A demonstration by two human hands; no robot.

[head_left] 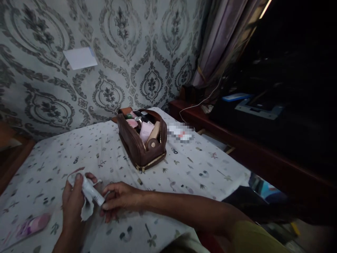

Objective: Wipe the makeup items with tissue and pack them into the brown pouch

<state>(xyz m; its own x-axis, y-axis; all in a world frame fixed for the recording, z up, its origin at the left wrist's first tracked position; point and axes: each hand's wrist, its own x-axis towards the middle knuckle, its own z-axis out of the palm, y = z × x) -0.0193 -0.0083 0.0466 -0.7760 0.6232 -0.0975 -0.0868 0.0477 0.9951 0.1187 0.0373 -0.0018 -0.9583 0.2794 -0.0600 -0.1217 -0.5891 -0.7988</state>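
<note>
My left hand point(73, 198) is closed around a white tube point(92, 191), with a white wipe or tissue point(87, 209) hanging beneath it. At the tube's lower right end, the fingers of my right hand point(118, 200) pinch it. Beyond my hands an unzipped brown leather bag point(131, 146) stands on the patterned white cloth point(110, 165). Inside it are a pink tube point(146, 131), a beige tube point(155, 131) and several other cosmetics. A pink and purple tube point(33, 225) lies at the lower left.
A blurred-out white item point(181, 133) lies right of the bag. The dark red wooden furniture point(237, 140) runs along the right, with a white cable point(201, 103) and a large dark screen. Patterned wallpaper backs the cloth-covered surface, and a brown wooden edge point(19, 156) is at the left.
</note>
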